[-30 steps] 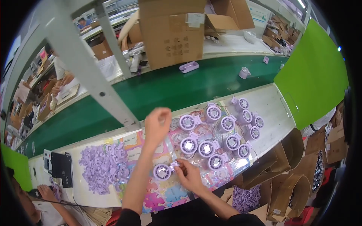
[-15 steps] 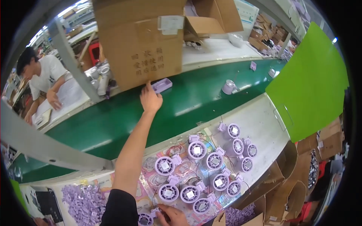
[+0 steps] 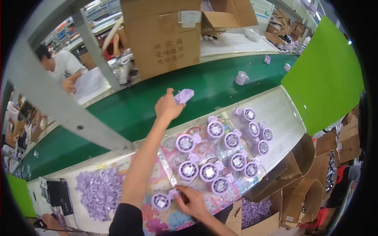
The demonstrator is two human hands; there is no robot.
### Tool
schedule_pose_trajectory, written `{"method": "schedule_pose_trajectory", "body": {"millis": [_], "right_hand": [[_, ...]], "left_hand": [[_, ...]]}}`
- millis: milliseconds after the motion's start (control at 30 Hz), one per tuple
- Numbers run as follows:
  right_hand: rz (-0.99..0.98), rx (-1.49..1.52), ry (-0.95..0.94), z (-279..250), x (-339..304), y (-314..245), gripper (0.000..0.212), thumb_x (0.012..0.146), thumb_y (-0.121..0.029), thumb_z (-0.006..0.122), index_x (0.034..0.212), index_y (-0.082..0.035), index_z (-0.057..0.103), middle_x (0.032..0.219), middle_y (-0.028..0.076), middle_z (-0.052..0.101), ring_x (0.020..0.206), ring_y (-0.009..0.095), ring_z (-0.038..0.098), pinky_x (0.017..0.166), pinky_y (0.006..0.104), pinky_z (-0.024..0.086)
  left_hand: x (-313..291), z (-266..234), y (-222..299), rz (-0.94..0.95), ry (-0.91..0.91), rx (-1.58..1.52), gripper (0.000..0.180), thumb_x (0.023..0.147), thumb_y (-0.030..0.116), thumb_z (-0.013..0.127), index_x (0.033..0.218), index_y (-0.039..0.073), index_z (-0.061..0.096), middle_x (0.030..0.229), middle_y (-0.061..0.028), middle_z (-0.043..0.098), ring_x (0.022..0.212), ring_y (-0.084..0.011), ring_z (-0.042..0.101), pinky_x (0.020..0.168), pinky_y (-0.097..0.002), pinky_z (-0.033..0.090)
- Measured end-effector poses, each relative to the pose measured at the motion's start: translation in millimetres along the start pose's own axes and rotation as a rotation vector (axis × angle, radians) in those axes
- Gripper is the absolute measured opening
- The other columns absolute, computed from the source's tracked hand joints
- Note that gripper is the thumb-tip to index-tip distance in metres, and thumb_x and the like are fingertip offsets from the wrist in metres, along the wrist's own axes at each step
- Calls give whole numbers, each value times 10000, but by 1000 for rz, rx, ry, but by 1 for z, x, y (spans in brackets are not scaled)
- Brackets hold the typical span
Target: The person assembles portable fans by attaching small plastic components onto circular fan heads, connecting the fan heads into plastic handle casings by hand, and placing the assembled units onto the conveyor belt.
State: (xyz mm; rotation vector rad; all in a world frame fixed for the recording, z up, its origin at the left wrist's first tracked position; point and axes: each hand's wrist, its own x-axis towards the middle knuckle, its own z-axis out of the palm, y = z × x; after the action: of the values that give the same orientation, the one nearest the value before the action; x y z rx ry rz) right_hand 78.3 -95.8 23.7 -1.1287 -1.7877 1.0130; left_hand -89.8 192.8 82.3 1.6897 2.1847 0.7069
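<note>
Over the green conveyor (image 3: 214, 84), your left hand (image 3: 169, 106) gripped a lilac casing (image 3: 186, 95), while at the worktop (image 3: 284, 112) your right hand (image 3: 192, 201) pinched a bracket (image 3: 172, 192) beside a lilac ring (image 3: 160, 201).

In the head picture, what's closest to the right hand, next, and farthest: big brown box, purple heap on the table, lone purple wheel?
From the right hand:
1. Lone purple wheel, just left.
2. Purple heap, farther left.
3. Big brown box, ahead, across the green belt.

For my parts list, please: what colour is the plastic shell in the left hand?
The plastic shell is light purple; the head view shows it best.
</note>
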Motion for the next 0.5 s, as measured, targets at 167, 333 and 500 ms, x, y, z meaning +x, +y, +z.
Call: {"method": "schedule_pose_trajectory", "body": {"millis": [167,333,500], "right_hand": [[-111,-8,59,1,3,-5,373,847,-144,763,1174,-13,640,1050,142,626,708,222,637,607,321,527],[-335,-236,152,-2,-3,-14,515,755,-272,826,1183,-46,647,1072,130,596,926,308,600,764,387,503],[-517,-482,-47,17,-3,-35,718,672,-396,855,1259,-64,610,1154,99,583,1074,305,540,922,431,442]], "left_hand": [[-96,-47,-32,18,76,-290,739,746,366,832,1344,40,546,1023,-180,703,947,-352,685,824,-436,529],[-200,-76,-66,18,99,-431,702,741,333,851,1311,44,560,945,-149,690,831,-301,664,756,-409,523],[-260,-71,-78,114,228,-120,684,761,227,800,1363,57,524,1183,-220,609,1104,-402,586,930,-473,488]]}}
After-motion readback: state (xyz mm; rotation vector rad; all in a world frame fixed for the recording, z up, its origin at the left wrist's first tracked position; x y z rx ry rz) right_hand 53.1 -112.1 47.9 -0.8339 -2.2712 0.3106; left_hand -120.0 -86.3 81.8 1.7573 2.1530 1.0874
